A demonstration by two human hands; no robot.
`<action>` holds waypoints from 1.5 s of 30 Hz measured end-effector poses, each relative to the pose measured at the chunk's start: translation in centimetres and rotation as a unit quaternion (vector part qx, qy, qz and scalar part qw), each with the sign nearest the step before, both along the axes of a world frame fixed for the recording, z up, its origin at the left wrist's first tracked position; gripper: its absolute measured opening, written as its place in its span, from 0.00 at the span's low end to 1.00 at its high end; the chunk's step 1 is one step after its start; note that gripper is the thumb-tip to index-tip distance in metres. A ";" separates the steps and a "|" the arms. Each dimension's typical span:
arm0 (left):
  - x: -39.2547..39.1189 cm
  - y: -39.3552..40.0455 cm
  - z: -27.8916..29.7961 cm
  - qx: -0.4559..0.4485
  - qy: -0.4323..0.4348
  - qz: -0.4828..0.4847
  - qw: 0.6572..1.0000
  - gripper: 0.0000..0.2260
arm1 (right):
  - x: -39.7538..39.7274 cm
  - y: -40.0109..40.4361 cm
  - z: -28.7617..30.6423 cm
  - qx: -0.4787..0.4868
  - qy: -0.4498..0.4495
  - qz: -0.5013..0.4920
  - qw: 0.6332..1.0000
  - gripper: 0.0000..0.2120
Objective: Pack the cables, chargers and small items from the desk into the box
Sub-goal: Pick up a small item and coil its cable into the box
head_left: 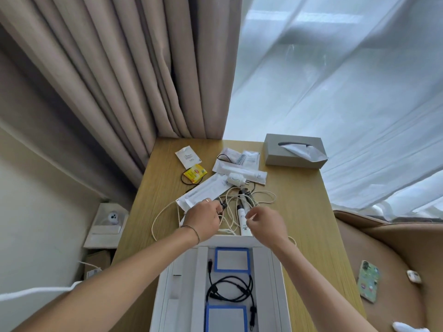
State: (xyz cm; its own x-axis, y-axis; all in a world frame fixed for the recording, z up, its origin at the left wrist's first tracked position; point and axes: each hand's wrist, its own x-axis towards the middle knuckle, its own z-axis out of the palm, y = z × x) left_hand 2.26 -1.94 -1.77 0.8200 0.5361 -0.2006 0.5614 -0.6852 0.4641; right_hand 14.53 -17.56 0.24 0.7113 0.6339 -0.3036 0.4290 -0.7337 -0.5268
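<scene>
White tube (242, 220), lengthwise toward box (275, 271)

Both arms outstretched, left hand (203, 218) and right hand (265, 222) curled.

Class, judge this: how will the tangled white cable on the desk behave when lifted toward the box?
The white cable lies in loose loops, so it is probably floppy. It crosses other cords near the left hand, so it may snag and drag them. Likely light.

Print on the white sachet (188, 156) and yellow packet (195, 173) is too blurred to read.
</scene>
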 end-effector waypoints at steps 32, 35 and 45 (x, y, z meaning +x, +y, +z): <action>1.5 1.1 0.0 -0.296 -0.133 0.220 0.920 0.12 | 4.3 7.2 -7.7 -0.263 -0.115 0.163 0.944 0.11; 0.2 0.9 0.7 -0.336 -0.166 0.240 0.896 0.15 | 4.0 7.6 -8.2 -0.270 -0.120 0.160 0.942 0.11; -4.3 1.1 2.8 -0.356 -0.181 0.236 0.886 0.12 | 3.9 8.3 -8.2 -0.165 -0.062 0.045 0.983 0.13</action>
